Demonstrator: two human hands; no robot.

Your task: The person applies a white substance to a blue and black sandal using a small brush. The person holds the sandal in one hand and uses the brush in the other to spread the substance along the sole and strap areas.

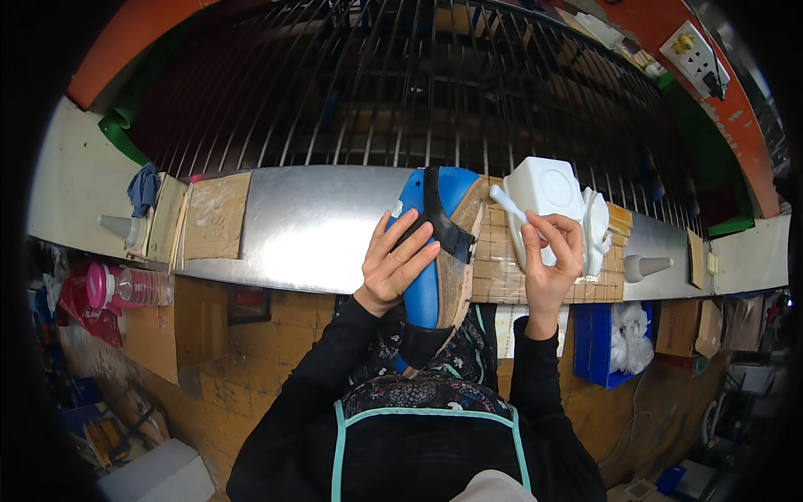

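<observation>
My left hand (395, 261) is closed around a blue shoe last (424, 299), its fingers lying across the side. Black straps (432, 197) wrap the last, and a brown, rough-looking sole (452, 289) runs along its right side. The last is tilted, with its wide end away from me. Between thumb and fingers, my right hand (554, 255) pinches a white stick-like tool (507, 203), whose far end is close to the sole's edge. I cannot tell whether they touch. Just beyond that hand stands a white plastic container (548, 191), with folded white material (595, 230) beside it.
Metal bars (335, 109) span the far side of the steel bench (309, 226). Taped cardboard (493, 272) covers its right part. Grey cones (648, 266) sit at both ends. A blue crate (592, 343) with white bags and a pink-lidded jar (142, 286) are below.
</observation>
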